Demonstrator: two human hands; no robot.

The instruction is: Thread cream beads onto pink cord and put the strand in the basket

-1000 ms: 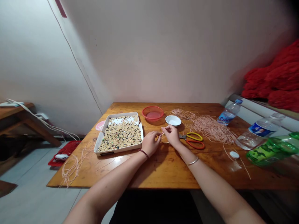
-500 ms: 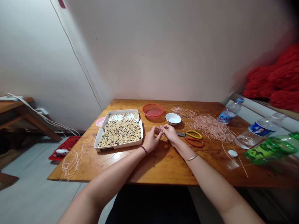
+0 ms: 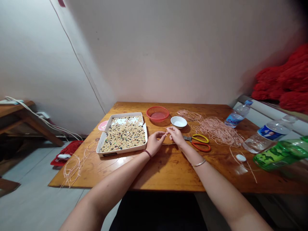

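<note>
My left hand (image 3: 155,143) and my right hand (image 3: 176,136) meet fingertip to fingertip over the wooden table (image 3: 168,170). Both pinch a thin pale cord (image 3: 166,136) stretched between them; a short beaded length seems to lie under them. A white tray of small mixed beads (image 3: 124,133) lies just left of my left hand. Scissors with yellow and orange handles (image 3: 199,142) lie just right of my right hand. Behind the hands stand a red basket (image 3: 157,114) and a small white bowl (image 3: 178,122).
A heap of pinkish cords (image 3: 216,128) spreads at the right rear. Two water bottles (image 3: 237,115) (image 3: 267,134), a green bottle (image 3: 281,155) and a white cap (image 3: 240,157) sit at the right. Loose cords (image 3: 73,165) hang off the left edge. Red fabric (image 3: 284,86) is piled far right.
Both hands stay together pinching the cord, shifting only slightly. The view has tilted a little.
</note>
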